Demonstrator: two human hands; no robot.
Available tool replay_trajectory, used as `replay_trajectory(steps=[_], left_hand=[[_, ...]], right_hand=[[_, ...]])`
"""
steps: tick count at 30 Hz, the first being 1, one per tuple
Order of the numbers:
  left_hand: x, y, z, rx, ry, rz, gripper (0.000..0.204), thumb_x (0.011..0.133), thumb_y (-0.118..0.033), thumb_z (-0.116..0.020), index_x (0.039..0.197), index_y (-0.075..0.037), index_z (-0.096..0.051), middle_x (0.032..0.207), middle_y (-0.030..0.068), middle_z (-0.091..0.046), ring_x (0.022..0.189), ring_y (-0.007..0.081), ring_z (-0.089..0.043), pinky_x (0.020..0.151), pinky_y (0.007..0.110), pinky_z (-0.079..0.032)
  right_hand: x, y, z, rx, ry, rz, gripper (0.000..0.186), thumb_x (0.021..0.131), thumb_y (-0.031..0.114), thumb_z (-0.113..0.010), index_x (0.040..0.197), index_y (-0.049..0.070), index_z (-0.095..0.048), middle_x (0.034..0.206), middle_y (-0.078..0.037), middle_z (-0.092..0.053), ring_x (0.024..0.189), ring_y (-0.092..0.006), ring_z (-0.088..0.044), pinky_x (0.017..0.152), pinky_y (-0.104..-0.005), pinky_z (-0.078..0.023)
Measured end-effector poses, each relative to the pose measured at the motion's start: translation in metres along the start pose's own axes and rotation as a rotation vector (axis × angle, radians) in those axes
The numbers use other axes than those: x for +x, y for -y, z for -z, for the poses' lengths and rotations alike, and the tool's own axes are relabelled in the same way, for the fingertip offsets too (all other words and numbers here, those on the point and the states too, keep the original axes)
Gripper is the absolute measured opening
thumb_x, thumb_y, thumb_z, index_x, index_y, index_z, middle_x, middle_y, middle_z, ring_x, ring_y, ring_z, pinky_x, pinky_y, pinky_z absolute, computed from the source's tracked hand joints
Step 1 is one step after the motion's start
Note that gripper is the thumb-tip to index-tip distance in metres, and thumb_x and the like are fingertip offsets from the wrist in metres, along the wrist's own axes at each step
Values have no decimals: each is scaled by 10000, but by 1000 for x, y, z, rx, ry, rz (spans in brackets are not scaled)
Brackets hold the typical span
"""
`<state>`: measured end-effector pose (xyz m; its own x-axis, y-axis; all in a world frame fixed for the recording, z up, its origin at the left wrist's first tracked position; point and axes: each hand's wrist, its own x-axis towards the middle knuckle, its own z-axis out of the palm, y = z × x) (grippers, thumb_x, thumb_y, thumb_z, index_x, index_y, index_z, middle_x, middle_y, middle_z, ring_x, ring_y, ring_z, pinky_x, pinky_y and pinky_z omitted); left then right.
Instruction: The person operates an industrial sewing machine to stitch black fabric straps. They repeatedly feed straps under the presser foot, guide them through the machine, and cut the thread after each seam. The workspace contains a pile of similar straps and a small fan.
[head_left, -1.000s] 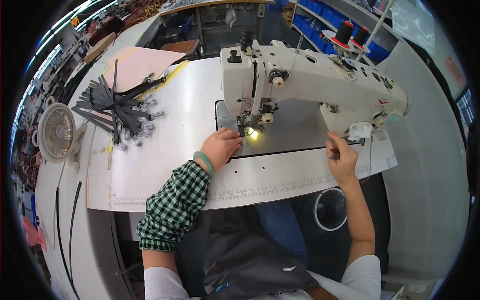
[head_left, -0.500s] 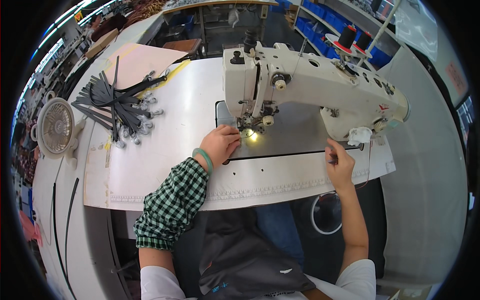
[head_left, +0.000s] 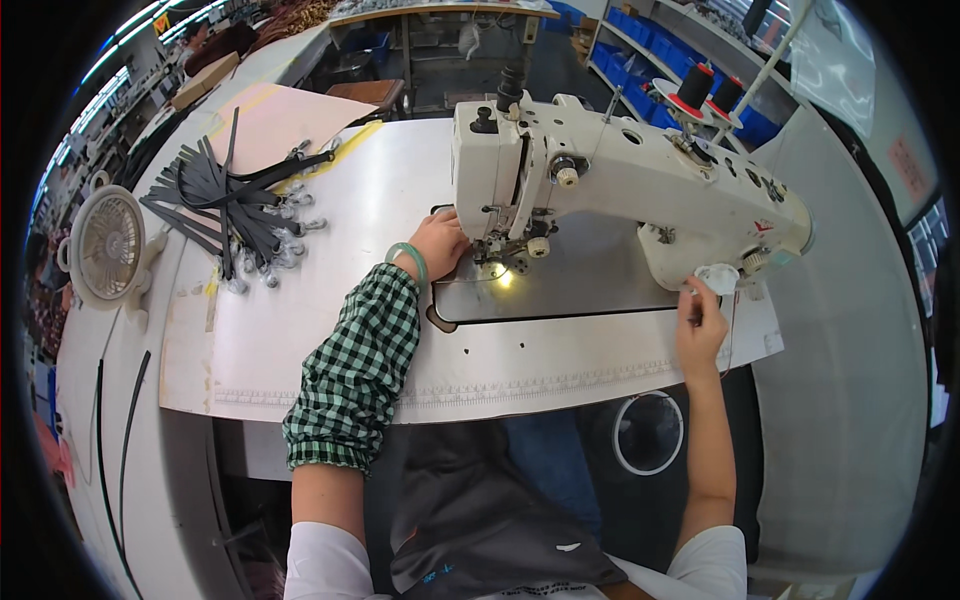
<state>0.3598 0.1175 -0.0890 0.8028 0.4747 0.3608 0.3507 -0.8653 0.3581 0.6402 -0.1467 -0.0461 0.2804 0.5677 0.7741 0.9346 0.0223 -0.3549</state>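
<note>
My left hand (head_left: 438,246), with a green bangle (head_left: 408,258) at the wrist, reaches to the left side of the sewing machine (head_left: 630,160). Its fingers curl at the machine's head, and their tips are hidden there, so what they hold does not show. Just right of them, a small lamp (head_left: 504,277) lights the needle area. Raised at the machine's right end, my right hand (head_left: 702,330) is closed, thumb and forefinger near a crumpled white cloth (head_left: 716,279). A small dark thing shows in its curled fingers, too small to name.
Dark straps (head_left: 235,215) with clear-wrapped ends lie in a pile at the left, beside a pink sheet (head_left: 290,125). A small fan (head_left: 107,248) stands at the far left. Black thread spools (head_left: 694,87) sit behind the machine. Blue bins (head_left: 640,40) line shelves at the back.
My left hand has moved away from me and left, from the needle area to the side of the machine head. My right hand has risen slightly and rightward to the white cloth.
</note>
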Motion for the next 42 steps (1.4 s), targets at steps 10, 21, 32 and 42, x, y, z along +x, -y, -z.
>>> replay_trajectory(steps=[10,21,32,42], left_hand=[[-2,-1,3,-15,16,32,166,751,-111,-555,890,-70,-634,1076,44,-546,1072,244,-452,863,376,-374],[0,-1,2,-81,8,38,159,753,-133,-565,874,-60,-638,1082,54,-544,1088,269,-442,881,397,-362],[-32,-62,18,216,-101,348,161,689,-243,-673,719,-85,-678,774,15,-563,797,191,-510,751,330,-405],[-30,-54,9,30,-178,284,80,694,-150,-665,757,-107,-691,764,29,-547,782,201,-511,691,315,-463]], right_hand=[[134,-177,74,-574,-514,-224,419,912,318,-351,1141,8,-515,949,-140,-578,926,-243,-532,842,-351,-386],[129,-283,111,-101,-142,-765,494,893,421,-359,1070,-17,-505,949,-138,-580,822,-207,-565,726,-293,-439],[117,-286,110,48,-155,-696,467,901,425,-361,1016,-10,-490,911,-107,-568,788,-193,-569,710,-319,-481],[134,-277,124,-102,57,-824,455,906,417,-352,1035,-1,-476,924,-121,-556,827,-195,-561,694,-318,-485]])
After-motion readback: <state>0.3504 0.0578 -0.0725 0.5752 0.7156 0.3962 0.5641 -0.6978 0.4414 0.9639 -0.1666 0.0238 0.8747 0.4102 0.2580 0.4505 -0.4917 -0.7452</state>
